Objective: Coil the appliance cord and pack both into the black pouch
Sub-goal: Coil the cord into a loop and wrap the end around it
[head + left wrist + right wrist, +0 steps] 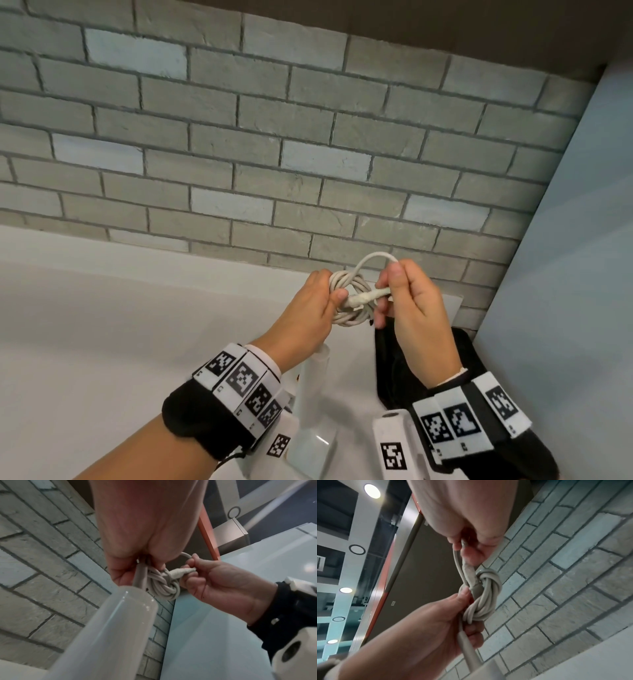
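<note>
The white cord [352, 310] is wound into a small coil held up over the table. My left hand [318, 301] grips the coil, thumb pressed on its front. My right hand [392, 284] pinches the cord's thicker end piece [368, 296], and a free loop [375, 256] arches above it. In the left wrist view the coil [164, 588] sits between both hands. The right wrist view shows the end piece [470, 574] lying across the coil [488, 596]. The white appliance [313, 383] hangs below my left hand. The black pouch [385, 363] lies on the table under my right wrist.
A white table [102, 325] runs along a grey brick wall [274, 137]. A pale blue-grey panel [565, 274] closes the right side, close to the pouch. Both wrists carry black bands with marker tags.
</note>
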